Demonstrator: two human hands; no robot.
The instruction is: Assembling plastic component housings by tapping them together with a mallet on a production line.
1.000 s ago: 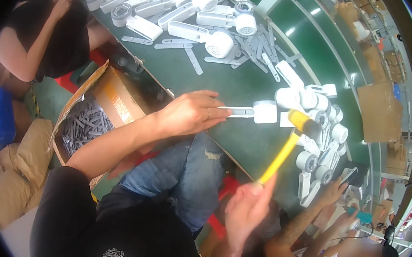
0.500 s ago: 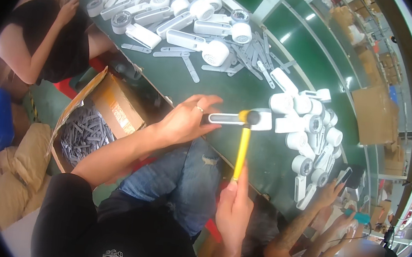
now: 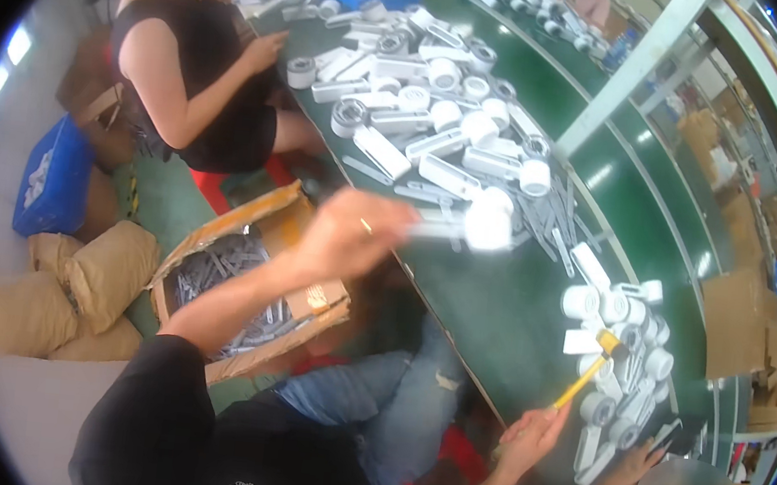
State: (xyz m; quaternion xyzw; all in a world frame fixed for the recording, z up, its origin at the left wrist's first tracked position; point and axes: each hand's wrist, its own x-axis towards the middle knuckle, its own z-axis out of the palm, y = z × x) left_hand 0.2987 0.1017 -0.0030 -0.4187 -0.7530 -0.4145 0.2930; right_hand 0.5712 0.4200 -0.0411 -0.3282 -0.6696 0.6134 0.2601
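My left hand, wearing a ring, is closed round the handle of a white handheld fan with a round head, held over the near edge of the green table. The fan and fingers are blurred by motion. At the lower right, my right hand grips a small hammer by its yellow handle. The hammer's yellow and dark head is in front of a heap of white fans on the table's right. A larger pile of white fans lies beyond my left hand, with loose grey strips beside it.
An open carton of grey strips stands left of my legs. Stuffed brown sacks and a blue crate are farther left. A person in black sits at the upper left. Another person's hand is at the lower right.
My left hand has lifted the fan and swung it toward the large pile. My right hand has drawn the hammer away from the fan, to the right. The whole view has shifted.
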